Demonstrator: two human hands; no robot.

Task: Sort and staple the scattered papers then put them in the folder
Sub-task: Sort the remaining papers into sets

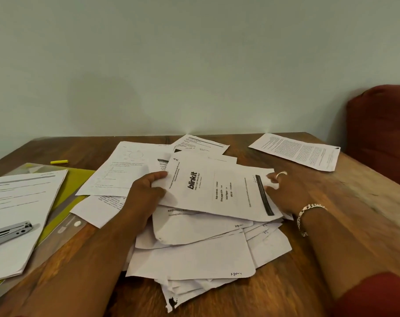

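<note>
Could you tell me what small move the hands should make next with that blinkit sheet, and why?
Probably lift the blinkit sheet clear of the loose pile: the left hand and right hand each grip an end, it lies topmost, and a sorted stack with the stapler waits on the yellow folder.

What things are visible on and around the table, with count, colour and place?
blinkit sheet: one, white, top of the middle pile, held at both ends.
Loose paper pile: many, white, table centre.
Single printed sheet: one, white, far right.
Folder: one, yellow-green, left.
Paper stack: one, white, on the folder.
Stapler: one, silver, on that stack.
Yellow marker: one, far left.
Table: one, brown wood.
Cushion: one, dark red, right.
Left hand: grips the sheet.
Right hand: wears ring and bracelet, grips the sheet.
</note>
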